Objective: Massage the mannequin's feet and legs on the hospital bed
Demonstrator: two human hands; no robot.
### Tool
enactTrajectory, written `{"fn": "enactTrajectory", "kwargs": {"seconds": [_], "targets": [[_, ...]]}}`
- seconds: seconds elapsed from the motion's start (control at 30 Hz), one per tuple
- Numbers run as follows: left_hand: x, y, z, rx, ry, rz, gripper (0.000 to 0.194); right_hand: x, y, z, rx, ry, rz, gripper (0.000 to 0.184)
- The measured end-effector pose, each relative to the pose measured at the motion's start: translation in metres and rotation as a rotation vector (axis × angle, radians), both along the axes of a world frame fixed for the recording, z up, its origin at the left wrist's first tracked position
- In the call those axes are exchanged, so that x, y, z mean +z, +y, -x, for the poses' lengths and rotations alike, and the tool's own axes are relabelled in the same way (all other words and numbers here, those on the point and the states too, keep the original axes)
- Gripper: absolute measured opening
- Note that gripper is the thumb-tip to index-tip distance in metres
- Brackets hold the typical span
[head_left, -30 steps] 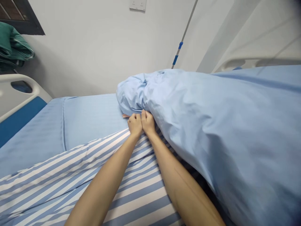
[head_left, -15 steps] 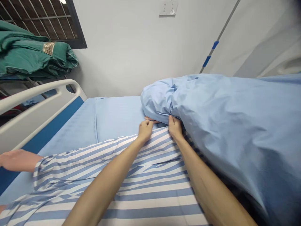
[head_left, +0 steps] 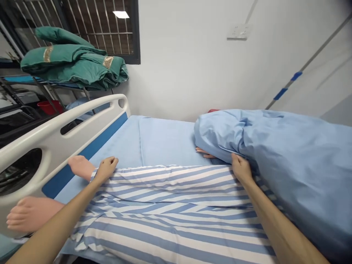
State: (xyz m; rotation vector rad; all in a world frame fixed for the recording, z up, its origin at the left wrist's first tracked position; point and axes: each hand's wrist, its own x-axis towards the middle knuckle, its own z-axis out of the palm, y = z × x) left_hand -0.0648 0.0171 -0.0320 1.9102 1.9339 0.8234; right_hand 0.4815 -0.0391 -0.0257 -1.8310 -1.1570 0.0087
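A mannequin-like figure lies on the bed in blue-and-white striped trousers (head_left: 176,209). Its pinkish bare feet (head_left: 35,214) point left. At the far trouser leg's ankle end, my left hand (head_left: 106,169) is closed on the trousers' far edge; its fingertips are partly hidden. My right hand (head_left: 242,169) is closed on the same far edge higher up, at the hip, against the rim of a light blue quilt (head_left: 280,154) bunched over the upper body. The figure's hand (head_left: 205,152) shows partly under the quilt, left of my right hand.
The bed's white and blue footboard (head_left: 90,113) stands at the left, and a blue sheet (head_left: 167,143) covers the mattress. Behind it are a folded green quilt (head_left: 74,64) on a rack, a barred window, a wall socket (head_left: 239,32) and a pole with blue bands (head_left: 288,86).
My left hand has moved left along the trousers from the hip to the ankle. My right hand stays at the hip by the quilt. The view has shifted left, showing more footboard and both feet.
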Motion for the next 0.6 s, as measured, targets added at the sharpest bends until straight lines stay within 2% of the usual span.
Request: {"fn": "enactTrajectory", "kwargs": {"seconds": [0.1,0.2,0.3,0.33,0.4,0.5,0.6], "targets": [[-0.010,-0.002,0.005,0.013,0.100,-0.013,0.028,0.004,0.002,-0.003,0.118,-0.080,0.152,0.038],[-0.014,-0.002,0.002,0.048,0.194,0.025,0.027,0.011,0.004,0.004,0.063,-0.209,0.301,0.035],[-0.015,-0.003,0.003,0.039,0.213,0.063,0.031,0.018,0.009,0.050,0.031,-0.285,0.251,0.033],[-0.015,-0.004,0.004,0.029,0.220,0.073,0.032,0.020,0.013,0.077,0.054,-0.278,0.183,0.035],[-0.015,-0.005,0.005,0.020,0.248,0.080,0.033,0.023,0.023,0.149,0.216,-0.170,0.071,0.044],[-0.016,-0.006,0.005,0.020,0.309,0.074,0.036,0.025,0.040,0.284,0.449,0.057,-0.016,0.049],[-0.015,-0.005,0.007,0.025,0.317,0.086,0.039,0.016,0.054,0.407,0.710,0.302,-0.032,0.048]]}}
